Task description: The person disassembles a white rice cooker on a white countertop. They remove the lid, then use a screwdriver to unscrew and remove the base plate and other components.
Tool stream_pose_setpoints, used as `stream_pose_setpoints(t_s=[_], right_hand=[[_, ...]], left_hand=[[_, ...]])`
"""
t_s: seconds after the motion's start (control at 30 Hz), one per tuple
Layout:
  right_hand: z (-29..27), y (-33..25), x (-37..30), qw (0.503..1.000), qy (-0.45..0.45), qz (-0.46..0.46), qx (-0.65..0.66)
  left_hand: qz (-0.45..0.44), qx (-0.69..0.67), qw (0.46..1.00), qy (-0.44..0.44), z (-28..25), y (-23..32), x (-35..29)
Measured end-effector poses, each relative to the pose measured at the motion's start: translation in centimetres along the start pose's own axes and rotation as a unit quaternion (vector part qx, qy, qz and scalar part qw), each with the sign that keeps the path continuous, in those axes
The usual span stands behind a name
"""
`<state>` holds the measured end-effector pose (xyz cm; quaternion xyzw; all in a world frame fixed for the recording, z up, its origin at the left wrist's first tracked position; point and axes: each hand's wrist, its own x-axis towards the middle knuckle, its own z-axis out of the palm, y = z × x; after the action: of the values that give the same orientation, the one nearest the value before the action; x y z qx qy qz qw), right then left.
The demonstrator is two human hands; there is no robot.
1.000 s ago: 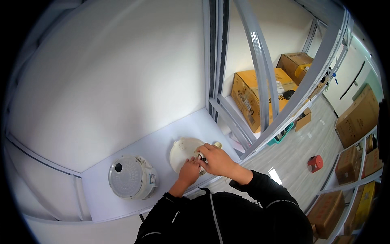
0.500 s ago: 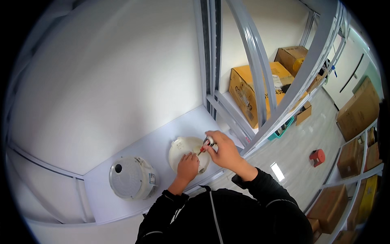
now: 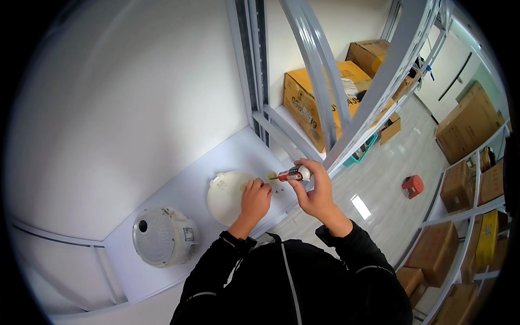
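Observation:
A round white plastic cover [image 3: 223, 197] lies on the table, its shallow inner side partly hidden by my left hand. My left hand [image 3: 255, 199] rests over the cover's right side, fingers curled together; what they pinch, if anything, is hidden. In my right hand [image 3: 317, 197] is a screwdriver [image 3: 293, 174] with a thick red, black and white handle, held nearly level with its shaft pointing left. By its tip sits a small yellowish round piece [image 3: 271, 175]. Several tiny dark bits, perhaps screws, [image 3: 279, 190] lie on the table between my hands.
A white, drum-shaped appliance [image 3: 162, 236] stands left on the pale table [image 3: 179, 189]. Metal shelf posts [image 3: 319, 81] rise beyond the table's right end, with a yellow carton [image 3: 306, 103] behind them. A red stool [image 3: 413, 186] stands on the floor; shelves with boxes [image 3: 433, 246] line the right.
My right hand has drawn the screwdriver away from the cover to the right and turned it nearly level. My left hand has shifted up along the cover. The whole view has shifted slightly.

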<state>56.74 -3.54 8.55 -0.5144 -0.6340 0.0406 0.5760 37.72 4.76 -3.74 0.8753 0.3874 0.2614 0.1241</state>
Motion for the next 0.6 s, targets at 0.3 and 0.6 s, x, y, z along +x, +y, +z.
stream_pose_setpoints(t_s=[0.3,0.6], right_hand=[[-3.1,-0.1,-2.2,0.998,0.013,0.015,-0.052],[-2.5,0.4,-2.1,1.000,0.012,0.020,-0.019]], left_hand=[[0.016,0.044,0.998,-0.038,4.3,0.5,1.8],[-0.038,0.005,0.999,0.001,0.1,-0.2,0.1]])
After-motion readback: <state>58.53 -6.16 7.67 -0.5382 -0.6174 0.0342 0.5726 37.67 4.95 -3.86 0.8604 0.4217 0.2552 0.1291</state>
